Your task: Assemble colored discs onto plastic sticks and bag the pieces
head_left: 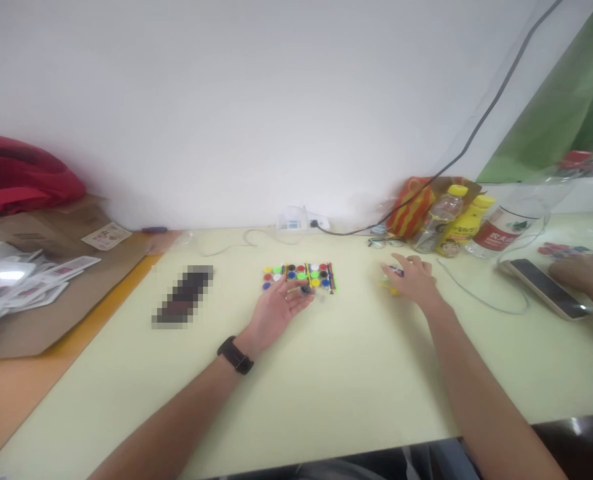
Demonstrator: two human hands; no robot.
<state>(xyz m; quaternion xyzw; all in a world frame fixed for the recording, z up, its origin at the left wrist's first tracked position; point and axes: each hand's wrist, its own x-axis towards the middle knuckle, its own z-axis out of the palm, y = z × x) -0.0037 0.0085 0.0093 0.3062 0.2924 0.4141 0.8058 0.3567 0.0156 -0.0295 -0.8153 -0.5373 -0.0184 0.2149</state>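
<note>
My left hand, a black watch on its wrist, is turned partly palm up in the middle of the table. Its thumb and fingers are closed on a small dark round piece. Just behind it lie rows of small round pieces in red, green, blue, yellow, white and black, with dark and bright strips between groups. To the right, my right hand reaches down with fingers bent and apart over a few blue and yellow pieces. The fingers partly hide these pieces, and I see nothing clearly gripped.
A power strip with a cable sits against the wall. Bottles, glasses and a phone stand or lie right. Another person's hand is at the far right. Cardboard with white packets lies left, near a blurred-out dark patch.
</note>
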